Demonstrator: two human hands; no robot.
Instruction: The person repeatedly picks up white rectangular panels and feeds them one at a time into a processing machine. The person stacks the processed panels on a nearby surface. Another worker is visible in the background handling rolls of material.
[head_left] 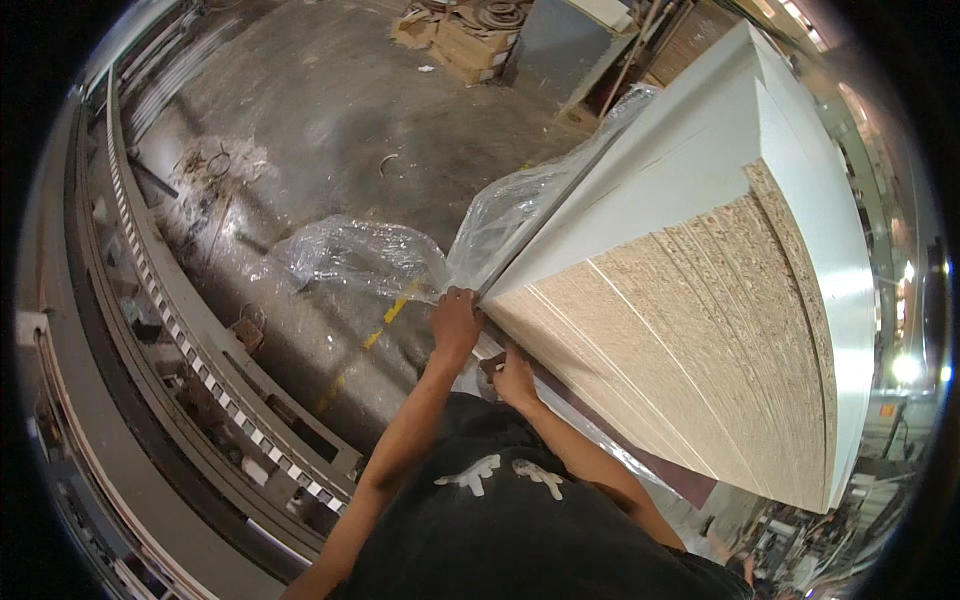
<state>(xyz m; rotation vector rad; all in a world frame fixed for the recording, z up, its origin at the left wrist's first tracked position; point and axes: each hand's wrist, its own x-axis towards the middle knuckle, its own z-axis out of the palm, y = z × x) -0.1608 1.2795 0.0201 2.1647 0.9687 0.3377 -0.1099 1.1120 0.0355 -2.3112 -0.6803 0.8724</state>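
A tall stack of white-faced particle boards (680, 330) rises on the right, its rough tan edges toward me. At the stack's near left corner, my left hand (457, 322) is closed on clear plastic film (370, 255), which bunches up and trails away to the left. More of the film runs along the stack's far left side. My right hand (513, 380) is just below and right of the left one, close against the stack's lower edge. Its fingers are curled around something small and dark, too hidden to name. A dark reddish sheet (665, 470) sticks out under the boards.
A long machine rail (190, 330) with a black-and-white toothed strip curves along my left. Cardboard boxes (465, 45) and a grey cabinet (560, 50) stand at the back. Debris and yellow tape marks (390, 315) are on the concrete floor (330, 110).
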